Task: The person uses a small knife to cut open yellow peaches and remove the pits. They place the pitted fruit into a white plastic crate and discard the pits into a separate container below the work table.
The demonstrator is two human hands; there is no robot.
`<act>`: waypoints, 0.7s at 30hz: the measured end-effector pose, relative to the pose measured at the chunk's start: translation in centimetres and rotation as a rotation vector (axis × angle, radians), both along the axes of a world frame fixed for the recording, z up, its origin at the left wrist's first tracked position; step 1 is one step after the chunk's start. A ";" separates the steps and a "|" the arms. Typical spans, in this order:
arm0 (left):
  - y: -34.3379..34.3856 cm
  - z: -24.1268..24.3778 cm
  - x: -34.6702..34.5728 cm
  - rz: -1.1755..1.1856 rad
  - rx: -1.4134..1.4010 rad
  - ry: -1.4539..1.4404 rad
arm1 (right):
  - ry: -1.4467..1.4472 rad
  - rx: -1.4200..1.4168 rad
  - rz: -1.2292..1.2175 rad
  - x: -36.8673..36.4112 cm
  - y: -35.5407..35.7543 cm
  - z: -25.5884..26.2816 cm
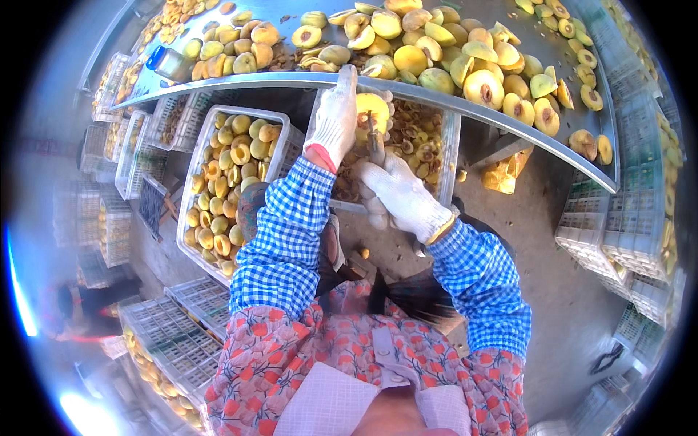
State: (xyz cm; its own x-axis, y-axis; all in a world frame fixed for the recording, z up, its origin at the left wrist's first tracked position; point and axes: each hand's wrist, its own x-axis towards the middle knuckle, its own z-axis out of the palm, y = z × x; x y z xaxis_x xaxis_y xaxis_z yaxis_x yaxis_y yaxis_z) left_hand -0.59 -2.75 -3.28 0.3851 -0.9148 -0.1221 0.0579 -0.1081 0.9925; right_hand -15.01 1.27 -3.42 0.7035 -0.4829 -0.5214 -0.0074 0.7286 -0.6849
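My left hand, in a white knit glove, grips a yellow peach half with its cut face turned up towards me. My right hand, gloved the same way, holds a pitting tool by its handle. The tool's metal end lies against the middle of the cut face; how deep it sits I cannot tell. Both hands are just in front of the metal table rim. Beneath them stands a plastic crate holding pits and fruit scraps, partly hidden by my hands.
Halved peaches are heaped on the table, with a blue-lidded jar at the left. Left of my arm is a white crate of pitted halves. Stacked crates stand at right, more crates at lower left. A golden bag lies under the table.
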 end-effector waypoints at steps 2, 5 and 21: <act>0.1 0.0 -0.3 0.039 0.032 0.051 | 0.027 -0.056 0.001 0.1 0.0 -0.2; 0.3 0.8 -2.1 0.163 -0.015 0.023 | -0.116 0.145 0.002 -0.5 -0.4 0.0; 1.1 1.7 -0.1 -0.026 0.027 -0.303 | -0.203 0.191 0.108 -1.7 -0.6 1.1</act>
